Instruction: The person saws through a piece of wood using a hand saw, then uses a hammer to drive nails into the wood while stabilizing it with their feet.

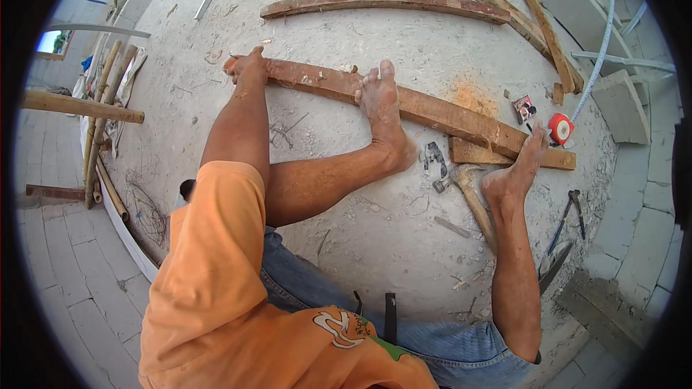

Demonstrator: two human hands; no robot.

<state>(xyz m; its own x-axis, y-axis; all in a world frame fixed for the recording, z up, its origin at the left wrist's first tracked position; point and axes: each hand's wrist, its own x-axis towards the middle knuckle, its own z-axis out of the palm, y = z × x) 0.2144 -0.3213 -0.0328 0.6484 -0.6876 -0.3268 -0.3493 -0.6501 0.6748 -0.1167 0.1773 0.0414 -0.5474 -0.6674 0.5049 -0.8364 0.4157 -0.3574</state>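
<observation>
My left hand reaches out at the far left and is closed round the left end of a long brown wooden beam. The beam lies slantwise across the dusty floor, its right end resting over a short wooden block. My left foot presses on the middle of the beam, and my right foot is against its right end. Sawdust lies just beyond the beam. My right hand is out of sight.
Near my right foot lie a wooden-handled hammer, a red tape measure with its blade pulled out, a small pack and pincers. Another beam lies farther off. Poles and grey blocks flank the floor.
</observation>
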